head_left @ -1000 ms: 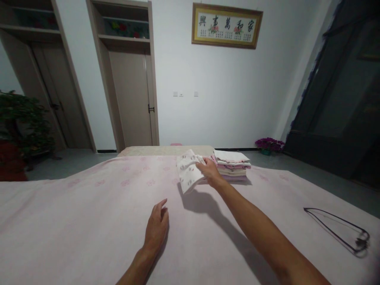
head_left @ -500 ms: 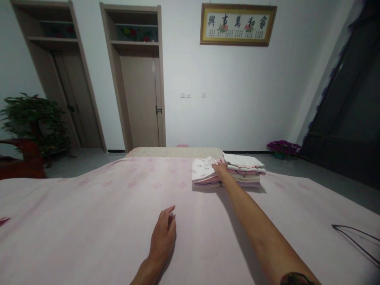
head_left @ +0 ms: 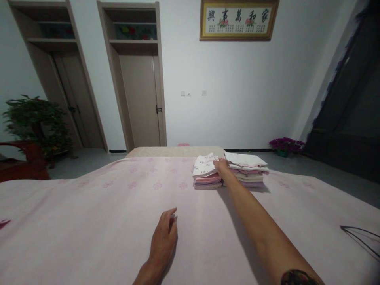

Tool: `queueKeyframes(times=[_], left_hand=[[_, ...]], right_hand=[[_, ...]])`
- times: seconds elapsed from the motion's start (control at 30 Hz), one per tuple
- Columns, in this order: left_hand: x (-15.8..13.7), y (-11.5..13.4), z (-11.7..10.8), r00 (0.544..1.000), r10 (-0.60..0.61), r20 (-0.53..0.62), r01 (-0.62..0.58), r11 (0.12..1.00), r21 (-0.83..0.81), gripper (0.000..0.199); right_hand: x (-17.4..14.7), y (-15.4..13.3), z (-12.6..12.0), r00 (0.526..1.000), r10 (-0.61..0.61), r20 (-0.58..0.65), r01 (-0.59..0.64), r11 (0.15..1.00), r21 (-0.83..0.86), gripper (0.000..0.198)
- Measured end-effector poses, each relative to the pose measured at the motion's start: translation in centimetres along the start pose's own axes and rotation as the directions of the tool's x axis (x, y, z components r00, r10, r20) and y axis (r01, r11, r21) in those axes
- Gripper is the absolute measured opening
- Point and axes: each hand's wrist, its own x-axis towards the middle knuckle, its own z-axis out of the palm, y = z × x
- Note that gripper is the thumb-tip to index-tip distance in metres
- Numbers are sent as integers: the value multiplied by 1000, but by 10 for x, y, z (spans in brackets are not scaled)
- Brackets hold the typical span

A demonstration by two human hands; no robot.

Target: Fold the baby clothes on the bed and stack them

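At the far part of the bed stand two neat stacks of folded clothes side by side. My right hand [head_left: 222,166] reaches out to the left stack, its fingers closed on the right edge of a white folded garment [head_left: 203,164] with a small dark print. That garment is tilted up a little over the pink and purple folded clothes [head_left: 208,182] beneath it. Against my right hand is the other stack [head_left: 249,170], topped with plain white cloth. My left hand [head_left: 164,233] hovers low over or rests on the bedspread, fingers loosely bent and apart, holding nothing.
A pale pink flowered bedspread [head_left: 97,221] covers the wide surface. A thin black wire-like loop [head_left: 356,233] lies at the right, and a bit of dark pink cloth [head_left: 4,223] at the left edge. Beyond are a potted plant [head_left: 34,122], purple flowers [head_left: 286,145] and doors.
The near part of the printed white garment has risen slightly under my right hand, showing more of the pink layer below. My left hand has hardly moved; the view has shifted slightly.
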Motion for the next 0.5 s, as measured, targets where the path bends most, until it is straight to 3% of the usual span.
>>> queueKeyframes(times=[0.13, 0.27, 0.4, 0.5], left_hand=[[0, -1, 0, 1000, 4, -6, -4, 1000, -2, 37], [0, -2, 0, 1000, 8, 5, -8, 1000, 3, 37], [-1, 0, -1, 1000, 5, 16, -5, 1000, 9, 37], [-1, 1, -1, 1000, -1, 18, 0, 1000, 10, 37]], right_hand=[[9, -5, -2, 996, 50, 74, -40, 991, -130, 37], [3, -5, -11, 998, 5, 56, 13, 948, -319, 37], [-14, -13, -17, 985, -167, 52, 171, 857, -486, 42], [-26, -22, -14, 930, -341, 136, 357, 751, -556, 54]])
